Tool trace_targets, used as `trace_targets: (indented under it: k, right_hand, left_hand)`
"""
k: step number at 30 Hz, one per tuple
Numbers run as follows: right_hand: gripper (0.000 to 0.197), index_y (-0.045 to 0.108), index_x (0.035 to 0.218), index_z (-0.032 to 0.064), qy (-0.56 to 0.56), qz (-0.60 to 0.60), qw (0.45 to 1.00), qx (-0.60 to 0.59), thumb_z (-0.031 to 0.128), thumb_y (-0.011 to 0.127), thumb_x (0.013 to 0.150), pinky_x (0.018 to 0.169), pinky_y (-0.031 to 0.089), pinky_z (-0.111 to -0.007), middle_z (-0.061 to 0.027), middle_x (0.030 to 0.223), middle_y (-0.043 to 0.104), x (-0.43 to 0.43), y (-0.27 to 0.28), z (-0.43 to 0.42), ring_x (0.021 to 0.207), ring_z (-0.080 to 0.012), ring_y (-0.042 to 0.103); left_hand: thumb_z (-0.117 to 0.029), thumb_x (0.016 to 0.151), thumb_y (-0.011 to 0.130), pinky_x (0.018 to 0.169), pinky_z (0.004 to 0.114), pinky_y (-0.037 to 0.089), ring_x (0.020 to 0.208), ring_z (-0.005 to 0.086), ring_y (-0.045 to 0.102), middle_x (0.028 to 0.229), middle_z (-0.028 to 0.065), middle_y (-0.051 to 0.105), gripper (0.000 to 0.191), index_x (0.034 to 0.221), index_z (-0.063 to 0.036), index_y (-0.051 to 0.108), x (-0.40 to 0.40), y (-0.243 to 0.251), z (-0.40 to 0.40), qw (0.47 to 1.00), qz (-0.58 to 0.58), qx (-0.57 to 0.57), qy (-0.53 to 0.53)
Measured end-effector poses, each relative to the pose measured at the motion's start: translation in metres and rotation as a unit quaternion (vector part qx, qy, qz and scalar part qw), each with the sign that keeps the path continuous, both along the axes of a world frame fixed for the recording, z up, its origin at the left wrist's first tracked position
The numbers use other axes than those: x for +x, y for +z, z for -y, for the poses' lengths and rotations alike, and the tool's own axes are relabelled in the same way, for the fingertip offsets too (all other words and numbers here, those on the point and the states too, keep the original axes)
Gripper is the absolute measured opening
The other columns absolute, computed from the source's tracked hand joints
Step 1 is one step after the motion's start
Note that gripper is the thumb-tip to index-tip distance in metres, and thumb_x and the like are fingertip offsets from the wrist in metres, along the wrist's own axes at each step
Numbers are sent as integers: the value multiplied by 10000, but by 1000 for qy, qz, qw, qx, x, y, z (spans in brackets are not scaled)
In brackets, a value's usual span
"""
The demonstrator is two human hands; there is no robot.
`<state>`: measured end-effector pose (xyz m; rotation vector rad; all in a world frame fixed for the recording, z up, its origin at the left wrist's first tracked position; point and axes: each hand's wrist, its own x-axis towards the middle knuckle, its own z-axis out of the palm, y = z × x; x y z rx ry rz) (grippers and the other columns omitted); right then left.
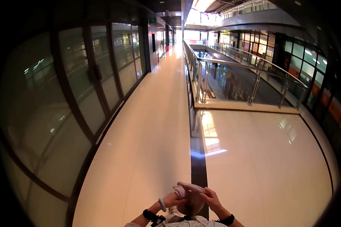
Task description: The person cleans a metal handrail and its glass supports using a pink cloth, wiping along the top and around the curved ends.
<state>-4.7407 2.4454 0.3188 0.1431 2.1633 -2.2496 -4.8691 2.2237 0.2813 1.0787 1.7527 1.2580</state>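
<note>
Low in the view, in front of my body, a pale pink cloth is bunched between my two hands. My left hand grips its left side, where a folded end stands up. On the right edge, the fingers and thumb of my right hand pinch the fabric. The cloth's lower part hangs in a rounded shape, with a darker patch near the bottom that I cannot make out. A pale bangle circles my left wrist. Black straps sit on both forearms.
Glossy beige floor stretches ahead as a corridor, split by a dark floor strip. Framed glass doors line the left. Ahead right, a glass railing with a metal handrail guards an opening to a lower level.
</note>
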Motion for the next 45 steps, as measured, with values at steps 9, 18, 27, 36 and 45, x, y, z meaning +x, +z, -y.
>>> trace_targets:
  k: [9,18,27,36,45]
  right_hand:
    - [496,432,1368,-29,-97,-73,929,-349,290,513,996,1070,409,-418,-155,1333,544,-82,51,-17,1241,-277,530]
    - [497,369,1412,-9,-12,-85,931,-355,255,485,1007,1068,414,-415,-151,1372,500,-189,86,-49,1264,-274,511]
    - [423,396,1396,56,59,-68,928,-361,225,477,1016,1035,427,-371,-106,1308,524,-316,74,-101,1217,-207,516]
    - [386,482,1340,89,56,102,971,-210,312,498,1026,899,468,-270,-25,1215,582,-393,23,-130,1103,-110,557]
    - [273,611,1118,82,2,94,991,-99,320,533,1008,800,492,-251,6,966,634,-479,-7,-142,892,-76,598]
  left_hand:
    - [-472,907,598,876,435,496,982,372,640,1055,216,667,494,1065,-8,663,-106,-36,-21,940,-239,-241,-44]
    - [-381,865,668,909,456,477,1065,409,572,1168,209,604,583,1285,-25,479,-182,7,-85,948,-273,-165,5]
    - [-202,854,737,958,325,454,1081,203,558,1191,111,599,512,1279,-13,526,-260,37,-153,998,-19,18,-62]
    - [-421,933,638,989,328,439,1131,174,545,1238,72,582,587,1324,-9,490,-334,37,-160,941,222,165,195]
    - [-517,966,523,962,335,426,1088,227,554,1153,121,603,607,1229,30,541,-424,35,-191,979,-2,119,162]
